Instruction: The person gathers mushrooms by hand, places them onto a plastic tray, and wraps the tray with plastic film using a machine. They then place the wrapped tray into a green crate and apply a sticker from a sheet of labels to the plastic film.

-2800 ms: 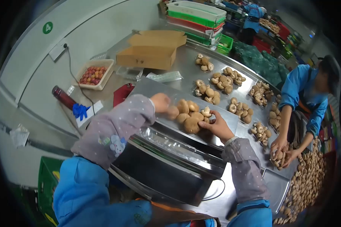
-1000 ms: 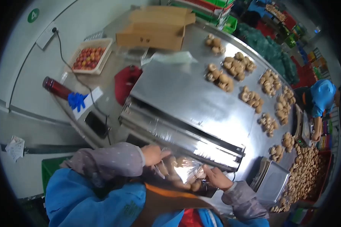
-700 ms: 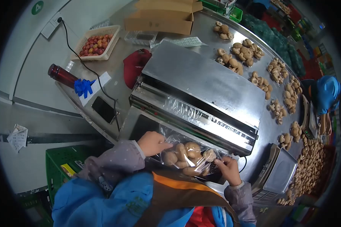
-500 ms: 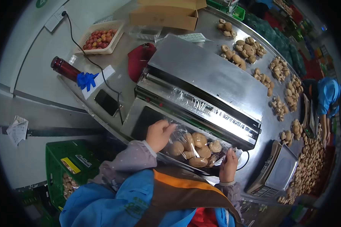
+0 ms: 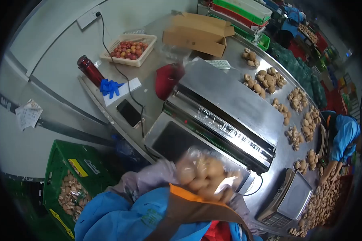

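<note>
A film-wrapped pack of brown mushrooms [image 5: 205,173] is held up close to the apron, above the front of the wrapping machine [image 5: 225,103]. My left hand [image 5: 182,165], blurred, grips the pack's left side. At its lower right side my right hand [image 5: 227,194] holds on, mostly hidden by the film and mushrooms. Behind the pack, the machine's dark plate [image 5: 177,138] lies bare, and a roll of clear film [image 5: 233,126] runs along the machine.
A scale [image 5: 295,195] stands at the right, near a mushroom heap [image 5: 319,205] and smaller piles [image 5: 271,80]. A co-worker's arm [image 5: 334,166] reaches into the heap. Left are a phone [image 5: 128,113], red bottle [image 5: 90,71], fruit basket [image 5: 149,50] and green crate [image 5: 98,168]. A cardboard box [image 5: 197,36] sits behind.
The pack has come up off the machine's front towards the body, with both hands on it. The view has shifted, showing more of the crate. The co-worker's arm has moved lower.
</note>
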